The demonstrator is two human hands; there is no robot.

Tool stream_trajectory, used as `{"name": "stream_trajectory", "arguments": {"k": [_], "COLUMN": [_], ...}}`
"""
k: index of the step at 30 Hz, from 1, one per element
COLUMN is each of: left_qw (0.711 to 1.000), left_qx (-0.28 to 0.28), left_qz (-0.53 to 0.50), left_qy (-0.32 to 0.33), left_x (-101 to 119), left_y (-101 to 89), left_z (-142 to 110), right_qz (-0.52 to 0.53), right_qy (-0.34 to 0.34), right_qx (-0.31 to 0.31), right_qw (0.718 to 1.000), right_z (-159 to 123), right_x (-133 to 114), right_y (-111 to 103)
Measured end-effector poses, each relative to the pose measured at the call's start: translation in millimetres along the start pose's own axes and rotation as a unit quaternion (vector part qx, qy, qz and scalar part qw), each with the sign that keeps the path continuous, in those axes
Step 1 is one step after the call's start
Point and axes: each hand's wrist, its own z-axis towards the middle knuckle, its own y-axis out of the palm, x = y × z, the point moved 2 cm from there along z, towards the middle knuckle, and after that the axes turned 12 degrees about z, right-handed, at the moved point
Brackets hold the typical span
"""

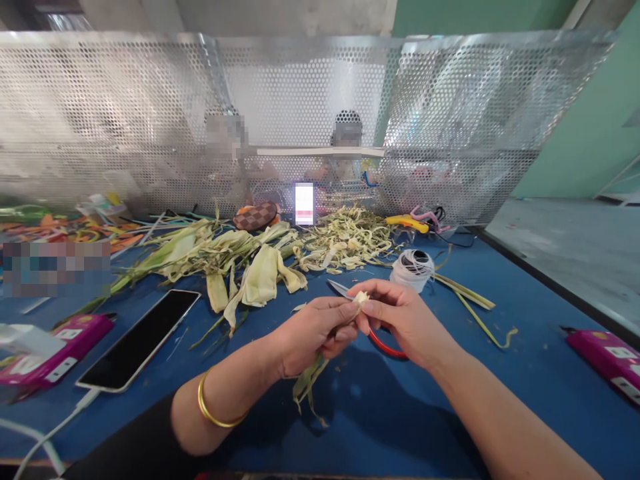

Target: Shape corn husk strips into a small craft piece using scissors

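Note:
My left hand and my right hand meet over the middle of the blue table, fingertips pinching the same pale piece of corn husk. Loose husk ends dangle below my left hand. Scissors with red handles lie on the table partly beneath my right hand, blades pointing left. Just beyond it stands a spool of white cord. Past my left hand, wide corn husks are spread out. My fingers cover most of the held piece.
A black-screened phone with a charging cable lies left, beside a purple power strip. Another purple strip sits right. Shredded husks, a checkered pouch and a lit screen line the back, before a perforated metal partition.

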Motion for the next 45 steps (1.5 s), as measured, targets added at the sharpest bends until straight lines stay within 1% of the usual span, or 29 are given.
{"name": "stream_trajectory", "arguments": {"k": [4, 8, 12, 17, 20, 22, 25, 27, 30, 32, 34, 36, 38, 41, 42, 43, 45], "left_qw": [1.000, 1.000, 0.999, 0.999, 1.000, 1.000, 0.999, 0.998, 0.998, 0.999, 0.999, 0.994, 0.982, 0.951, 0.944, 0.943, 0.956], "left_qx": [0.009, 0.009, 0.015, 0.042, 0.020, 0.002, -0.012, -0.023, -0.025, 0.001, 0.049, 0.098, 0.142, 0.205, 0.211, 0.203, 0.147], "left_qz": [0.008, 0.003, 0.011, 0.012, 0.007, 0.010, 0.031, 0.048, 0.057, 0.044, 0.013, -0.043, -0.119, -0.229, -0.249, -0.256, -0.240], "left_qy": [0.003, 0.010, 0.027, 0.011, -0.001, -0.010, -0.024, -0.023, -0.025, -0.024, -0.018, -0.017, -0.023, -0.043, -0.054, -0.067, -0.084], "left_x": [-2.0, -4.0, -7.0, -10.8, -9.7, -8.3, -6.9, -6.2, -6.3, -7.1, -8.1, -9.6, -11.1, -13.9, -14.9, -15.8, -17.2], "left_y": [-0.2, 0.1, 1.3, 2.8, 0.8, -3.9, -16.0, -25.4, -38.1, -43.8, -46.9, -48.3, -49.6, -50.7, -49.1, -45.9, -34.1], "left_z": [1.9, 3.4, 5.7, 8.2, 8.6, 8.7, 8.8, 9.3, 11.5, 14.6, 18.5, 22.0, 24.1, 24.0, 23.5, 23.0, 22.5], "right_qz": [0.026, 0.033, -0.009, -0.075, -0.087, -0.059, 0.011, 0.039, 0.048, 0.053, 0.051, 0.034, -0.002, -0.095, -0.131, -0.164, -0.230], "right_qy": [-0.001, -0.032, -0.063, -0.109, -0.139, -0.154, -0.171, -0.182, -0.210, -0.239, -0.273, -0.314, -0.349, -0.382, -0.390, -0.398, -0.408], "right_qx": [0.027, 0.061, 0.085, 0.126, 0.151, 0.180, 0.230, 0.246, 0.265, 0.279, 0.285, 0.289, 0.291, 0.283, 0.278, 0.271, 0.245], "right_qw": [0.999, 0.997, 0.994, 0.983, 0.975, 0.970, 0.958, 0.951, 0.940, 0.929, 0.917, 0.904, 0.891, 0.875, 0.868, 0.861, 0.849], "right_z": [1.2, 3.2, 3.8, 3.1, 2.7, 2.7, 2.7, 2.2, 0.4, -0.8, -1.2, -1.4, -1.8, -3.5, -4.5, -5.5, -7.2], "right_x": [3.9, 8.0, 9.4, 5.7, 1.4, -1.9, -8.2, -13.4, -21.2, -24.3, -25.3, -24.5, -22.6, -18.9, -17.6, -16.0, -11.7], "right_y": [0.5, -0.9, -0.8, -2.1, -7.0, -12.2, -20.3, -24.4, -29.9, -33.2, -34.8, -33.8, -30.2, -21.5, -18.5, -15.8, -11.1]}}
